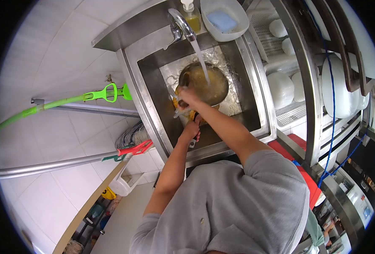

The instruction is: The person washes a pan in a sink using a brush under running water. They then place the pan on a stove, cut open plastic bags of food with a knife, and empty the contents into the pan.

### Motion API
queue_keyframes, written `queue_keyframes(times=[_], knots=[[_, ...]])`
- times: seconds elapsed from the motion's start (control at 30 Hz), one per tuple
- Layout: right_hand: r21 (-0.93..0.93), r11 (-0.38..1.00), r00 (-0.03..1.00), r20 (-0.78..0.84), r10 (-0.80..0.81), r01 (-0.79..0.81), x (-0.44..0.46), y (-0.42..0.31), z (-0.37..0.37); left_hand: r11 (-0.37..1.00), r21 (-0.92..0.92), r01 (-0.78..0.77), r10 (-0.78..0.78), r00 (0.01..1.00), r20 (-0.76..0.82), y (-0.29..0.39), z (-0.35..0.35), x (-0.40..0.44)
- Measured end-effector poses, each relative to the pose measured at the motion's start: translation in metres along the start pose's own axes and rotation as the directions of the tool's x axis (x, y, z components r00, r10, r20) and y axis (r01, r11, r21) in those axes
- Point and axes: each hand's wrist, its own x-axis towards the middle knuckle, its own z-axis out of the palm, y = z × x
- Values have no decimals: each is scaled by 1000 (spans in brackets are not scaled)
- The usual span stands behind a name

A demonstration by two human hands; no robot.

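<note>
Near: left hand [191,129], grip closed round a dark handle [197,115]. Right hand [188,96] bent over the pan's left edge, blurred; cannot tell how far its grip is open or what it holds.
Pan [220,80] in the sink [257,84], holding cloudy brown water (contents below the surface unreadable).
Far: faucet [182,21] running into pan. Judged mid-work: pan not drained, water not shut off, both hands engaged.

Pan [217,82] lies in sink [255,99] under faucet [182,23].
Bottle [192,21] and tub [227,37] stand behind it, mop [131,136] at left, dishes [279,89] in baskets [290,120] at right.
</note>
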Motion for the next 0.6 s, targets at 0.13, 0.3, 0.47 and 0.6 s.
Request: queue_keyframes(times=[0.13,0.3,0.47,0.6], knots=[[173,971,985,62,158,-167,71,41,-25,1000,-1,12,-12,1000,-14,-3,-5,5],[-385,922,947,-281,-154,36,64,39,-58,965,260,9,22,993,-117,6,-5,7],[-822,562,996,-80,34,-85,-31,-6,-127,893,450,-2,119,966,-231,-2,-14,12],[-971,124,960,223,168,204,-97,-15,-154,662,742,-100,430,863,-267,19,-20,-21]])
